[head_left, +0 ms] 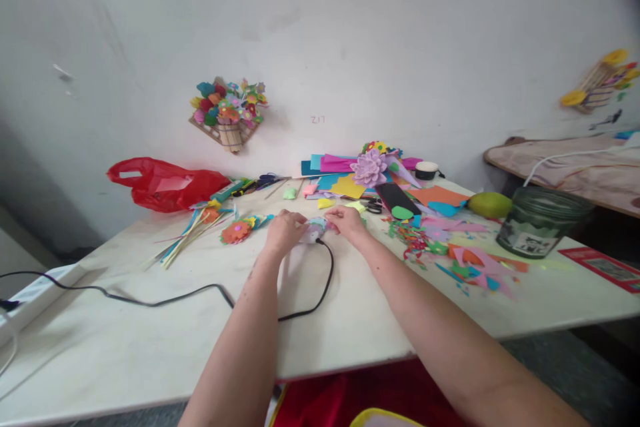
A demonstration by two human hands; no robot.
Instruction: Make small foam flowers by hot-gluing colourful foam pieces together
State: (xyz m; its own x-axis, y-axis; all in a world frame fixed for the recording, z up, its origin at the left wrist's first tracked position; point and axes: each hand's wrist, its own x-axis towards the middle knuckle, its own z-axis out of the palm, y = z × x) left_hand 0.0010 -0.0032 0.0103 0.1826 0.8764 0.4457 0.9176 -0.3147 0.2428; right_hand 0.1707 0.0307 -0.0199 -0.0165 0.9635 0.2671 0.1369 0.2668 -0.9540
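My left hand (286, 232) is at the middle of the white table, its fingers curled together at the left edge of a pale blue and lilac flower piece (316, 227). On the piece's right side, my right hand (345, 221) has its thumb and fingertips pinched together; what lies between them is too small to make out. A small white device (313, 237) with a black cord (330, 273) sits just below the flower piece, between my hands. An orange flower (237, 231) lies left of my left hand.
A red plastic bag (167, 183) and thin sticks (187, 240) lie left. Foam sheets (345, 185), black scissors (373, 205) and a phone (395, 199) are behind my hands. Colourful scraps (475, 260) and a dark glass jar (537, 223) stand right. A power strip (43, 293) lies far left.
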